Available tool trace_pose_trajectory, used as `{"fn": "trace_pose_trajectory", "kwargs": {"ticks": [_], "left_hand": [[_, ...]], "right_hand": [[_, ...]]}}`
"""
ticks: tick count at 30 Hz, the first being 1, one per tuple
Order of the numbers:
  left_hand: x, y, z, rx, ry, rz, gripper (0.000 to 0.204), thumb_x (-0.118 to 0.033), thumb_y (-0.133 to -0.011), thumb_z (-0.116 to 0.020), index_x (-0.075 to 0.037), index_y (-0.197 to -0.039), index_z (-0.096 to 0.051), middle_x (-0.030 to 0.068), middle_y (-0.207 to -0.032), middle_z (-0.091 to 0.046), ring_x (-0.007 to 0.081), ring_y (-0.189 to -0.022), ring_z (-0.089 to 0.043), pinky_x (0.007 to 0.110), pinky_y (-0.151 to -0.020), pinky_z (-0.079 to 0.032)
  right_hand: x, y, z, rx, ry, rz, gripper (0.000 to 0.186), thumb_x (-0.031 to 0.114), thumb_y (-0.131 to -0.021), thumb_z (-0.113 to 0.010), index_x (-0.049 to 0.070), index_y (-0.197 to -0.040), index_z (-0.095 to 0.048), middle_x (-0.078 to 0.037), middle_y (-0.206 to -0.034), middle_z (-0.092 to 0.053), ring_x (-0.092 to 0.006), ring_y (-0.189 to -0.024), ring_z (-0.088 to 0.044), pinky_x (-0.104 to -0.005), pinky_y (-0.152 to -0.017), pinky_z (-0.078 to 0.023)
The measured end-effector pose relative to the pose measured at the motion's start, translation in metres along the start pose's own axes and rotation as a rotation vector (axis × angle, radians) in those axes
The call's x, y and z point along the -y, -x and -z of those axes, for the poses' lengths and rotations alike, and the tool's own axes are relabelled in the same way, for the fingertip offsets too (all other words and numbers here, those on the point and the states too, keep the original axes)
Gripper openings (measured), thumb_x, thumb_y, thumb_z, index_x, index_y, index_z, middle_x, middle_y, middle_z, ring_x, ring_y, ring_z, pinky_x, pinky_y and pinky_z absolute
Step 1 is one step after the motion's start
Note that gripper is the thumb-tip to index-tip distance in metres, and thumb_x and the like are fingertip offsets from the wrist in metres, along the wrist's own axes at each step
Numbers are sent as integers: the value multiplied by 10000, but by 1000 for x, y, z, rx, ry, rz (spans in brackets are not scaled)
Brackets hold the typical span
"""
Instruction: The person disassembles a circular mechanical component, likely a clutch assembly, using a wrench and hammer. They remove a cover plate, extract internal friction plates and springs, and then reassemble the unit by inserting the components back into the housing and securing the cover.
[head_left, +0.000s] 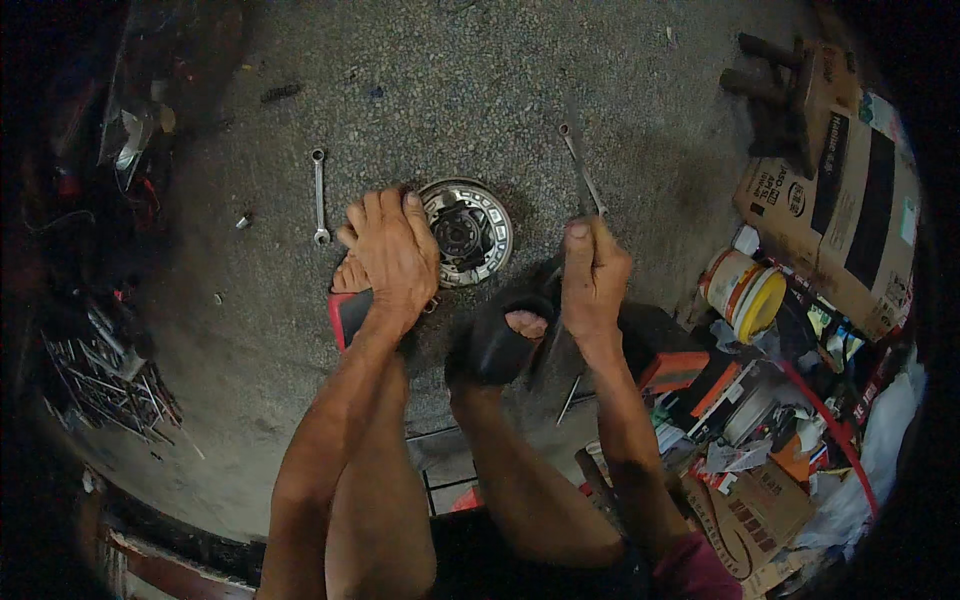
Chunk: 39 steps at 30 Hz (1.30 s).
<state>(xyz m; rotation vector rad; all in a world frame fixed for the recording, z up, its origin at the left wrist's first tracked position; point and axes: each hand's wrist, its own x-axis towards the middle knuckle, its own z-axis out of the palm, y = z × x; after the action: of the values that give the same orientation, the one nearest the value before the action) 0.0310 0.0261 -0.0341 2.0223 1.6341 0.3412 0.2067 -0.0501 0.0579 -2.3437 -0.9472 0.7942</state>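
Round grey metal hub point(466, 232) lies loose on floor; left hand point(393, 255) clamped on its rim, right hand point(592, 272) fisted around thin metal tool point(583, 175) — could slip, gouging hub or foot

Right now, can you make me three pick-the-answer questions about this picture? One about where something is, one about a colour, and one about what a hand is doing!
1. Where does the spanner lie?
A. On the floor, left of the round metal part
B. Inside the cardboard box
C. On top of the tub

2. What colour is the lid of the tub on the right?
A. Blue
B. Yellow
C. Pink

3. What is the right hand doing?
A. Lying flat and open on the floor
B. Gripping a long thin metal tool
C. Holding a cup

Answers:
1. A, the spanner lies on the grey floor just left of the round metal part, near the left hand.
2. B, the tub's rim shows yellow.
3. B, its fingers are closed round the long thin metal tool, which sticks up past the fist.
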Motion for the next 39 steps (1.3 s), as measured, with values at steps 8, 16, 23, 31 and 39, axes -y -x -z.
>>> {"fn": "trace_pose_trajectory", "kwargs": {"ticks": [8,16,23,31,39], "left_hand": [[-7,-2,-1,-43,-46,11,268,-241,-976,-458,-35,-1036,-619,137,-996,-565,324,-970,-486,486,-853,-326],[3,0,3,21,-88,51,270,-240,-974,-453,-43,-987,-637,139,-997,-563,319,-987,-485,476,-883,-322],[-6,2,-1,-23,-125,-35,248,-230,-969,-468,-44,-974,-632,131,-983,-556,319,-973,-481,480,-878,-322],[-4,0,3,61,-93,27,265,-247,-977,-465,-41,-989,-632,139,-987,-555,328,-967,-479,466,-865,-338],[13,1,26,235,332,150,452,-391,-933,-577,8,-1143,-619,188,-1118,-576,358,-1076,-488,458,-931,-388]], "right_hand": [[25,1,-29,-386,-280,397,339,210,-967,-561,20,-686,-554,-50,-615,-540,-139,-559,-516,-314,-495,-410],[50,-11,-1,-209,-1035,148,486,267,-991,-478,47,-566,-393,-84,-560,-481,-162,-536,-478,-332,-444,-360],[19,-3,-54,-49,-506,195,498,319,-1008,-394,60,-586,-340,-84,-609,-401,-187,-517,-396,-339,-471,-340],[41,-17,-3,-163,-1133,202,396,236,-986,-481,5,-665,-510,-97,-557,-495,-161,-473,-463,-326,-422,-356],[0,-28,27,76,232,-85,460,404,-938,-598,-37,-807,-598,-130,-600,-581,-286,-502,-543,-439,-528,-420]]}}
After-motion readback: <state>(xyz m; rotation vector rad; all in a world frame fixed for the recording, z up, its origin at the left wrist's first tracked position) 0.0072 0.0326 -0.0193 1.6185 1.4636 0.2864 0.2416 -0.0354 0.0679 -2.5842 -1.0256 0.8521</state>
